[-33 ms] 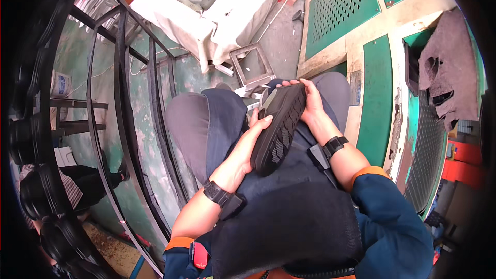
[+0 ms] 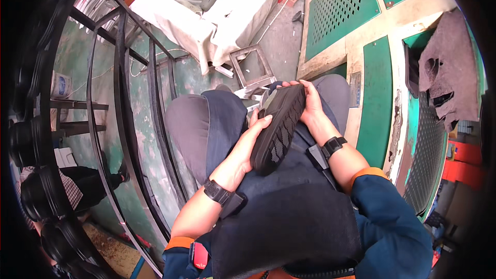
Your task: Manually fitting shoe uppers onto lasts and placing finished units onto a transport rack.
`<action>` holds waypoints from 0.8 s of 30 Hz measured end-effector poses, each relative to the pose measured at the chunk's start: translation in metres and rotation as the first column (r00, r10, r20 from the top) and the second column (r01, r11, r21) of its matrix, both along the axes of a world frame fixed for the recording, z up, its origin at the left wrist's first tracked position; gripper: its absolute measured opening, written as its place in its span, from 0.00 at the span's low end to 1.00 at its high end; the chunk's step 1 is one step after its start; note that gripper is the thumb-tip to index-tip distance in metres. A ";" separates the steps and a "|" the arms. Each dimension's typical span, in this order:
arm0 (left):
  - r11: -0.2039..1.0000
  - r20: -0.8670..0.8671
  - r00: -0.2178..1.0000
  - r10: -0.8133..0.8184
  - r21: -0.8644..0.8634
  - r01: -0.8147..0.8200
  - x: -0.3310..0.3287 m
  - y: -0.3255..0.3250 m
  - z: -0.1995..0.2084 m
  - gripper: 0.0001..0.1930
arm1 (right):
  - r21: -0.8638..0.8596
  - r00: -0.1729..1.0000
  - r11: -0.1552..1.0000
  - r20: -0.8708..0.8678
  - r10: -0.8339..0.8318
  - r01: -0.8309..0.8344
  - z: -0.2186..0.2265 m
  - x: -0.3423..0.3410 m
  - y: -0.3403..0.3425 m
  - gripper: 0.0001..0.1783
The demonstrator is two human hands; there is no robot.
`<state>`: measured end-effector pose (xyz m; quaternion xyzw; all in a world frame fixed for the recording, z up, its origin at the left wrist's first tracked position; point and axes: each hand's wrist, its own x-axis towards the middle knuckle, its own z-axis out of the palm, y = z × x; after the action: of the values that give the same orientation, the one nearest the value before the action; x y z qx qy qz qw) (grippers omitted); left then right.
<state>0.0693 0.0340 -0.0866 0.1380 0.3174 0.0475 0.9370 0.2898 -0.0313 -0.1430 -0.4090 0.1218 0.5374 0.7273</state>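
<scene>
A black shoe [image 2: 279, 129] is held tilted above my lap, its treaded sole facing up and to the right. My left hand [image 2: 248, 142] grips its near left side, thumb pressed along the edge by the sole. At the far end my right hand [image 2: 311, 102] is wrapped round the shoe, with fingertips over the top. Most of the upper is turned away from view. Below the shoe lies a dark apron [image 2: 289, 217] across my lap.
A black metal rack [image 2: 124, 88] with dark shoes or soles [image 2: 41, 191] stands at left, a seated person [image 2: 82, 183] beyond it. Ahead are a cloth-covered table [image 2: 227, 20] and a metal frame [image 2: 253, 67]. A green and cream machine [image 2: 374, 98] borders my right, with a grey-brown cloth [image 2: 449, 67] hanging.
</scene>
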 end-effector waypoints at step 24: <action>0.811 -0.243 0.948 -0.204 0.501 0.303 0.075 0.082 -0.034 0.31 | -0.208 0.806 0.949 0.502 0.313 -0.239 0.009 -0.003 0.036 0.16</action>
<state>0.1440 0.1156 -0.1202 0.4372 0.3524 -0.0047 0.8274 0.2866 0.0051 -0.1340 -0.6024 -0.1082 0.4944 0.6172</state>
